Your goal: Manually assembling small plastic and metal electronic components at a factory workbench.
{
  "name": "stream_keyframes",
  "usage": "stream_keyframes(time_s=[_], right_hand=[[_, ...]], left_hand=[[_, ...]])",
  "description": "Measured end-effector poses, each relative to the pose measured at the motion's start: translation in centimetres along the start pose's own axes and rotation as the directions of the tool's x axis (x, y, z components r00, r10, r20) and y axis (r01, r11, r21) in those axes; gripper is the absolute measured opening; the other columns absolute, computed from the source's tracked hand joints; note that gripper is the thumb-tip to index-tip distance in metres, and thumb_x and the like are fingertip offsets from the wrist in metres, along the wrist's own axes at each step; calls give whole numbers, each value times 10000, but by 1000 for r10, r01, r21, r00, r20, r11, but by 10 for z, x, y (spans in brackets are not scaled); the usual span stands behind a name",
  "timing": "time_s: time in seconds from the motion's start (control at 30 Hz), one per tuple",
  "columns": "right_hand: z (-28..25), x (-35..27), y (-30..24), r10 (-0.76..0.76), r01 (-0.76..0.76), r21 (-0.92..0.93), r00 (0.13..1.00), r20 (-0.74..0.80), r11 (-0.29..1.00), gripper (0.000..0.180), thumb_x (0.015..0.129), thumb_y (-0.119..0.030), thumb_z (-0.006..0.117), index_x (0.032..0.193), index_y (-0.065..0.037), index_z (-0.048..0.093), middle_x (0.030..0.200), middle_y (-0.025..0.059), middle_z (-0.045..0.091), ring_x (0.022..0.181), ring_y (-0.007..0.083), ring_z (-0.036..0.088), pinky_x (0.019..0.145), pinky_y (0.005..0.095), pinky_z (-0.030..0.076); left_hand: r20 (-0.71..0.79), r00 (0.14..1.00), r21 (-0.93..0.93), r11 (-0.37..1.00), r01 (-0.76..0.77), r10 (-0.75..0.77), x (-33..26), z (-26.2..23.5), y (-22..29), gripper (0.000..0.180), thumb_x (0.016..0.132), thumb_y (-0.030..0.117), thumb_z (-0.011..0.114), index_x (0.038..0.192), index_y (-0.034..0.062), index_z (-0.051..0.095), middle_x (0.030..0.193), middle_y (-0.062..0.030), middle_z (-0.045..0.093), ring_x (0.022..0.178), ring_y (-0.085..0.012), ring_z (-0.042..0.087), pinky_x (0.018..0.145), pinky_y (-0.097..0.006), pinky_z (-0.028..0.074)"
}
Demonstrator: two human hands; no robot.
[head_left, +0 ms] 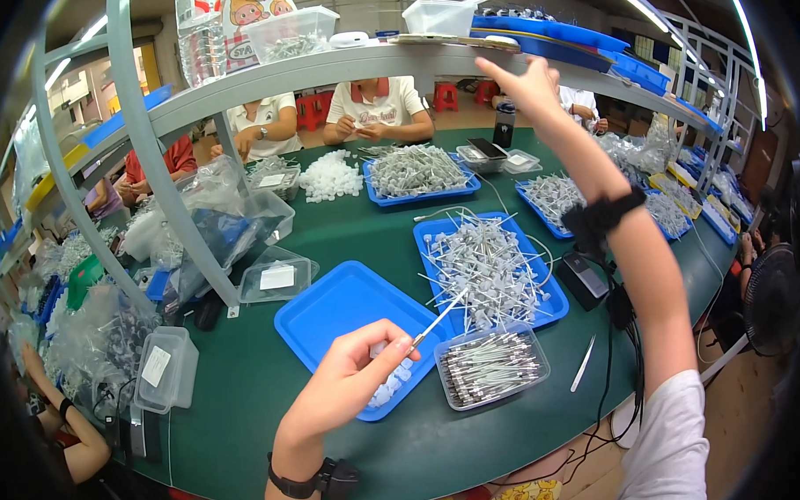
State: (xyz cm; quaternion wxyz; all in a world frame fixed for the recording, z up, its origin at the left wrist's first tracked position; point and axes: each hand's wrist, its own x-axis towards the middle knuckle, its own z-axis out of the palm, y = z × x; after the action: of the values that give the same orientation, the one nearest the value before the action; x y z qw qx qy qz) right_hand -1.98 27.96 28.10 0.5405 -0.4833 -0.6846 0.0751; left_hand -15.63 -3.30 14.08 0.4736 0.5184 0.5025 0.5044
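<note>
Left hand (347, 384) pinches a thin metal rod (439, 317); right hand (525, 85) touches the shelf (341, 65), fingers loosely open.

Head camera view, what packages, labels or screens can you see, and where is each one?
Printed bag: top shelf, cartoon faces, red and yellow.
Lidded clear box: table's left edge, white rectangular label.
Flat clear lid: left of the blue trays, white label.
Phone: far tray, dark screen.
Dark device: right of the middle tray.

Green table (329, 226) carries blue trays (332, 310), clear tubs (490, 366), tweezers (584, 364).
</note>
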Motion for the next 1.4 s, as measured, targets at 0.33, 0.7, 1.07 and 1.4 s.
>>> stream_keyframes(time_s=[0.33, 0.7, 1.07, 1.4], right_hand=[[28, 85, -3, 139, -143, 25, 982, 126, 989, 778, 521, -422, 746, 1084, 55, 500, 1049, 148, 510, 900, 210, 511, 721, 317, 428], [5, 66, -25, 154, -246, 161, 886, 438, 956, 572, 497, -540, 778, 767, -82, 569, 681, -5, 457, 561, 65, 388, 482, 200, 282], [3, 78, -13, 205, -368, 266, 848, 488, 891, 419, 524, -393, 817, 621, -144, 493, 517, -60, 347, 430, 18, 298, 377, 138, 256], [6, 75, -20, 275, -448, 297, 834, 479, 843, 403, 528, -293, 827, 569, -167, 446, 528, -73, 366, 454, 12, 287, 377, 133, 237]], left_hand=[[7, 1000, -6, 1000, -15, 15, -4, -1, -1, 192, 886, 199, 506, 846, 15, 546, 767, 12, 534, 603, -33, 377, 529, -182, 326], [14, 1000, 52, 999, -13, 13, -3, -2, 2, 223, 889, 231, 506, 831, 21, 557, 684, 39, 474, 593, -24, 369, 508, -175, 302], [10, 1000, 67, 997, -26, 26, -7, -1, -1, 218, 884, 231, 516, 834, 22, 555, 697, 36, 492, 596, -21, 380, 509, -171, 317], [15, 1000, 58, 998, -17, 16, -5, -3, 0, 212, 885, 224, 515, 839, 22, 559, 679, 40, 475, 587, -19, 367, 501, -170, 303]])
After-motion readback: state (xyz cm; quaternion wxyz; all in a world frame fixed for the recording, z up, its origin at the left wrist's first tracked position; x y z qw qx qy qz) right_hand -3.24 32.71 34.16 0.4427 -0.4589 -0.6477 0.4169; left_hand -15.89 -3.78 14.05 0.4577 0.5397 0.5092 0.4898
